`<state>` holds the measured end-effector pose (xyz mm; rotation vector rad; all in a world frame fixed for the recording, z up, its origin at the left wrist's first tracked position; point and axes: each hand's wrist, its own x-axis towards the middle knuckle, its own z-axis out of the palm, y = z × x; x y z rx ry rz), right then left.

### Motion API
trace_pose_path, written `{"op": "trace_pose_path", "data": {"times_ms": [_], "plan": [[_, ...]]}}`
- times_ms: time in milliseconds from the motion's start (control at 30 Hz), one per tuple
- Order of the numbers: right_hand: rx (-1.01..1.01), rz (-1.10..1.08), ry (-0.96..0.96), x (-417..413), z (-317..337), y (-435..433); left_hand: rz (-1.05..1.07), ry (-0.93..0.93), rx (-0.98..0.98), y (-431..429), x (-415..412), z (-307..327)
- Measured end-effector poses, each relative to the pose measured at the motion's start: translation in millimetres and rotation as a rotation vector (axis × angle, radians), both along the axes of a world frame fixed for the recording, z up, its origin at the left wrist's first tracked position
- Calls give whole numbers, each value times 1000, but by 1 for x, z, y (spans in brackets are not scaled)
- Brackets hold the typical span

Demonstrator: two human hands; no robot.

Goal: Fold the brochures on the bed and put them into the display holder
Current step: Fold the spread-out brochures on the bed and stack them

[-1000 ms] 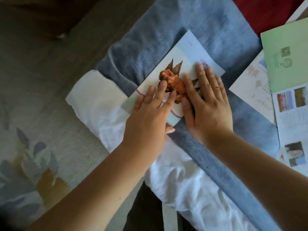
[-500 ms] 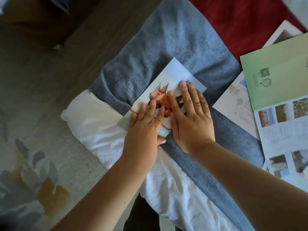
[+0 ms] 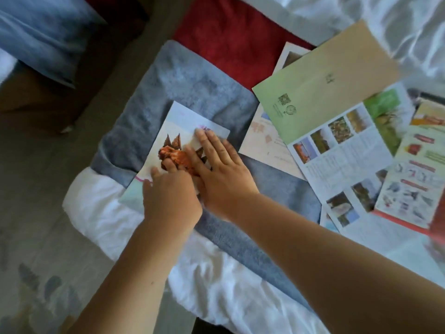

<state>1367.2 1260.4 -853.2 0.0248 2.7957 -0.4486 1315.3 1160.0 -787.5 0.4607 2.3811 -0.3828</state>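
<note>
Grey blanket (image 3: 192,75) over the bed's corner carried the folded brochure (image 3: 179,127), its long axis running from near-left to far-right. My left hand (image 3: 172,196) and right hand (image 3: 222,174) pressed it flat, fingers (image 3: 204,138) spread, gripping nothing. More brochures (image 3: 337,150) lay just right.

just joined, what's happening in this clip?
A person is pressing a brochure with an orange figure on it flat against the grey blanket at the bed's edge. The left hand and right hand both lie palm-down on it, side by side. More brochures lie spread open to the right, unfolded. No display holder is in view.
</note>
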Motion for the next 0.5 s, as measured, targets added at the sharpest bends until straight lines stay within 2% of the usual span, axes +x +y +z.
{"op": "trace_pose_path", "data": {"times_ms": [67, 133, 200, 333, 433, 500], "plan": [[-42, 19, -36, 14, 10, 13, -38, 76, 55, 9, 9, 10], [-112, -70, -6, 38, 22, 34, -116, 149, 158, 24, 22, 17], [-196, -221, 125, 67, 37, 59, -185, 200, 264, 44, 37, 17], [-323, -465, 555, 142, 56, 117, -251, 218, 535, 108, 86, 7], [-299, -564, 689, 192, 57, 153, -231, 267, 807, 162, 128, 14], [-216, -653, 697, 218, 54, 166, -203, 332, 1023, 189, 148, 26]]}}
